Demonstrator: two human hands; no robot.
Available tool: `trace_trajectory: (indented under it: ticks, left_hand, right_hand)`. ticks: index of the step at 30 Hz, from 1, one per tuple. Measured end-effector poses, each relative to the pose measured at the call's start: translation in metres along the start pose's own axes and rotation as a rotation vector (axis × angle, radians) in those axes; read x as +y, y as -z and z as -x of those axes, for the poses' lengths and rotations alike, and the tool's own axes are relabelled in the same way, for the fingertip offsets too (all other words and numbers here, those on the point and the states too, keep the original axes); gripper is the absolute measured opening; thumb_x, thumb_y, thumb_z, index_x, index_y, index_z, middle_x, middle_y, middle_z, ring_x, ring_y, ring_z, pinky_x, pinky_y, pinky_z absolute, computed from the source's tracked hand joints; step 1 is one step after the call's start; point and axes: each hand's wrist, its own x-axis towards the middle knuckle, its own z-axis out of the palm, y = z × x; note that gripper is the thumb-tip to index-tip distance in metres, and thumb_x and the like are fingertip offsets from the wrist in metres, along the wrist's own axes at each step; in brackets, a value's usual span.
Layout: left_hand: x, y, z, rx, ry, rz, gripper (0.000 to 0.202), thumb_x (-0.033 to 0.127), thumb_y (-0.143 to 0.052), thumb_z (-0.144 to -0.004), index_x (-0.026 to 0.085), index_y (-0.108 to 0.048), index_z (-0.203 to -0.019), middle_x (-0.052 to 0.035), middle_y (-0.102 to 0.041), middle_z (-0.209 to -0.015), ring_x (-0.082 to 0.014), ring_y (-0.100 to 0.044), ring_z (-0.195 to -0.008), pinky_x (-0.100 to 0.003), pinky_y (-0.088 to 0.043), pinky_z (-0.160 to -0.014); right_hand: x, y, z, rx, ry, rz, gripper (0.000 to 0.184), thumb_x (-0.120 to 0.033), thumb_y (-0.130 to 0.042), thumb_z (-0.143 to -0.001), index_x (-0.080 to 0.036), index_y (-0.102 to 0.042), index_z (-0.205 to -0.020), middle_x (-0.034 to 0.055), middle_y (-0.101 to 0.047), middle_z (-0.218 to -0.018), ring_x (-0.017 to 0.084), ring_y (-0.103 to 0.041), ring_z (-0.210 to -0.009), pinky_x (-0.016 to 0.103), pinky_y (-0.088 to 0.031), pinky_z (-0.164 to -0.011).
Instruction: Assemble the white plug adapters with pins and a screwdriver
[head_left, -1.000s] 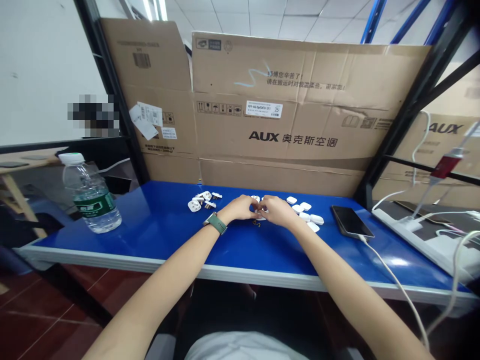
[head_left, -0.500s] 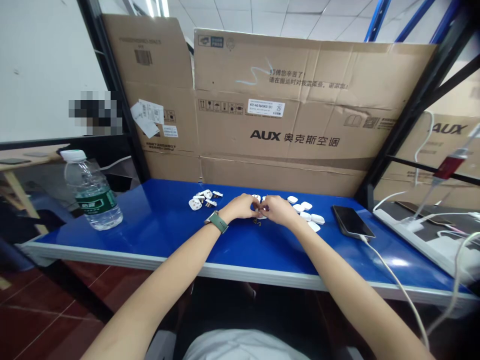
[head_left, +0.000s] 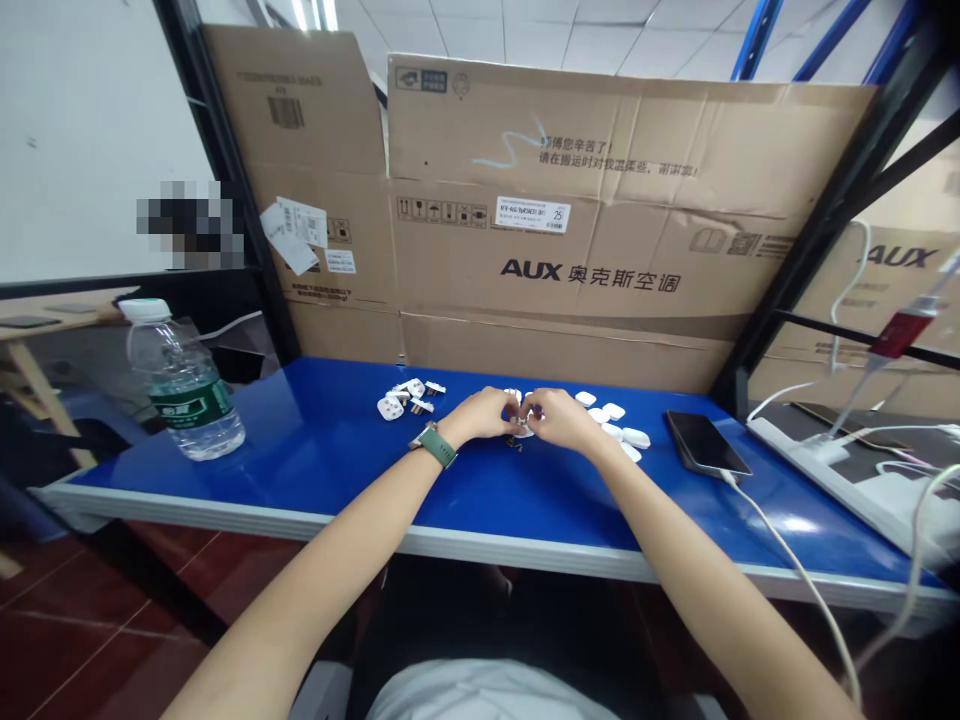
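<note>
My left hand (head_left: 493, 412), with a green-strapped watch (head_left: 435, 445) on its wrist, is closed with its fingertips around a white plug part (head_left: 527, 431), mostly hidden by the fingers. Fingers bent into a pinch, my right hand (head_left: 556, 418) meets it from the other side; anything small between its fingertips is hidden. Small brass-coloured pieces (head_left: 514, 444) lie on the blue table just below the hands. To the left is a loose pile of white plug bases with pins (head_left: 391, 407). Several white plug covers (head_left: 612, 411) are spread right of my right hand.
A water bottle (head_left: 186, 390) stands at the table's left. On the right lie a black phone (head_left: 705, 443) with a white cable (head_left: 787, 560) and a white power strip (head_left: 840, 475). A cardboard panel (head_left: 465, 345) rises behind the table (head_left: 315, 480).
My right hand has shifted slightly to the right, and its fingertips have parted a little from those of my left. The left hand stays in place.
</note>
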Motion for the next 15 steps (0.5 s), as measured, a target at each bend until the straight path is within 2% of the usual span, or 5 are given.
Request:
trace_trajectory:
  ticks: [3,7,15]
  left_hand:
    - [-0.0026,-0.0017,-0.0007,-0.009,0.018,0.024,0.036,0.051,-0.079,-0.075,0.021,-0.075,-0.094,-0.0034,-0.077,-0.092,-0.0205,-0.068,-0.081,-0.025,-0.046,-0.071]
    - [-0.0020,-0.0018,-0.0012,-0.015,0.018,0.034,0.030,0.047,-0.079,-0.075,0.022,-0.075,-0.093,-0.0021,-0.077,-0.092,-0.0201,-0.069,-0.082,-0.025,-0.044,-0.069]
    - [0.0012,-0.0006,-0.0013,-0.022,0.024,0.005,0.029,0.046,-0.080,-0.075,0.022,-0.075,-0.090,-0.0024,-0.077,-0.091,-0.0204,-0.069,-0.082,-0.025,-0.043,-0.067]
  right_hand:
    - [0.0026,-0.0001,0.0006,-0.011,0.018,-0.003,0.022,-0.014,-0.060,-0.081,-0.023,-0.078,-0.091,0.0054,-0.074,-0.093,0.019,-0.065,-0.083,0.025,-0.041,-0.073]
    - [0.0040,0.0001,0.0007,-0.057,0.046,0.039,0.025,-0.012,-0.060,-0.082,-0.024,-0.080,-0.091,0.0061,-0.071,-0.095,0.019,-0.064,-0.085,0.025,-0.041,-0.074]
    - [-0.0035,0.0028,0.0033,-0.104,0.036,0.174,0.024,-0.018,-0.058,-0.090,-0.026,-0.080,-0.097,0.0072,-0.068,-0.103,0.019,-0.063,-0.086,0.026,-0.036,-0.068]
